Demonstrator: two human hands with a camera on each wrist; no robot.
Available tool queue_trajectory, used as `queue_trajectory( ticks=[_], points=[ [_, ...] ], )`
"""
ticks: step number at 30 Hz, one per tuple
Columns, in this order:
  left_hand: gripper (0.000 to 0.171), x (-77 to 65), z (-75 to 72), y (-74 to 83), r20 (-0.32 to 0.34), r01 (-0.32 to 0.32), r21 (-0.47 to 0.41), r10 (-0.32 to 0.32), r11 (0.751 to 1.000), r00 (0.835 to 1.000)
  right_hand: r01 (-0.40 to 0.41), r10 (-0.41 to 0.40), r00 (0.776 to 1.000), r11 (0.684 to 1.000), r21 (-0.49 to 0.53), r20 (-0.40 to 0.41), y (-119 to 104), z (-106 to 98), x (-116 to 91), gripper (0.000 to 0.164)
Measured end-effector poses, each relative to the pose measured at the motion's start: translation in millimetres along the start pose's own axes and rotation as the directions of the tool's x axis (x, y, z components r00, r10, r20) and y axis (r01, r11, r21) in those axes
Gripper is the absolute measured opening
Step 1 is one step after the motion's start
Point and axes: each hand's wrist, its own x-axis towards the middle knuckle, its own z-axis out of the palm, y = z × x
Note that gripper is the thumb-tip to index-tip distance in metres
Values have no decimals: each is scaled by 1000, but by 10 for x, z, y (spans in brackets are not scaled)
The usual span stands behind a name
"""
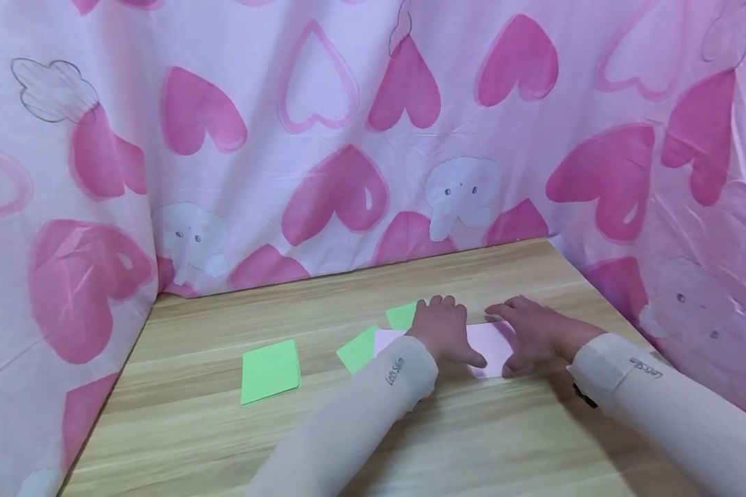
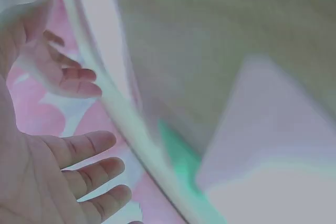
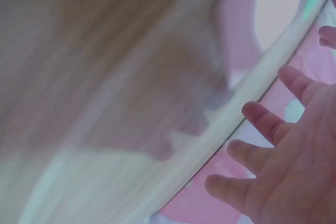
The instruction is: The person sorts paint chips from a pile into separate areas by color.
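Observation:
My left hand [image 1: 443, 335] is above pale pink paper, its fingers pointing away and its thumb out to the right. One piece of pink paper [image 1: 490, 347] shows between my hands, and more pink paper [image 1: 385, 338] sticks out left of my left hand. My right hand [image 1: 537, 336] hovers at the right edge of the pink paper, thumb near its lower corner. In the left wrist view the left palm [image 2: 42, 177] faces the camera with fingers apart, holding nothing. The right wrist view likewise has the right hand's fingers [image 3: 260, 158] spread and nothing gripped.
A green paper stack [image 1: 270, 371] lies on the left of the wooden table [image 1: 180, 428]. Two more green pieces, one tilted [image 1: 356, 351] and one farther back [image 1: 400, 316], lie near my left hand. A heart-patterned pink cloth [image 1: 336, 186] hangs around the table's back and sides.

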Motion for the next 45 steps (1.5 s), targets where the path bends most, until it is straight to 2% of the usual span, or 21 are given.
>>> queue_trajectory(
  ticks=[3,6,9,13,17,25,30,36,45],
  points=[
    [87,-84,-75,-220,18,-1,-46,1,999,1000,16,-15,1000,999,38,-28,-135,-11,66,112],
    [85,-179,-87,-469,42,-9,-97,13,995,999,38,-36,999,998,50,-36,-295,-6,123,110],
    [86,-287,-20,-716,55,-10,-131,17,991,998,65,-63,998,996,54,-31,-473,25,179,109],
    [88,-452,59,-1008,75,22,-146,-11,989,997,103,-102,994,994,47,-29,-720,75,292,108],
    [80,-587,110,-1191,81,34,-169,-20,985,997,105,-104,994,993,60,-10,-923,139,402,107],
    [86,-742,169,-1278,137,42,-146,-21,988,990,131,-132,991,990,49,5,-1188,276,531,99],
    [86,-790,196,-1308,141,53,-153,-32,987,990,124,-124,992,992,22,24,-1264,306,580,98],
    [89,-784,242,-1326,141,62,-167,-39,984,989,113,-113,993,994,10,36,-1293,331,622,102],
    [89,-754,233,-1305,147,45,-174,-20,984,989,110,-107,993,992,-54,48,-1331,308,666,93]
  ],
)
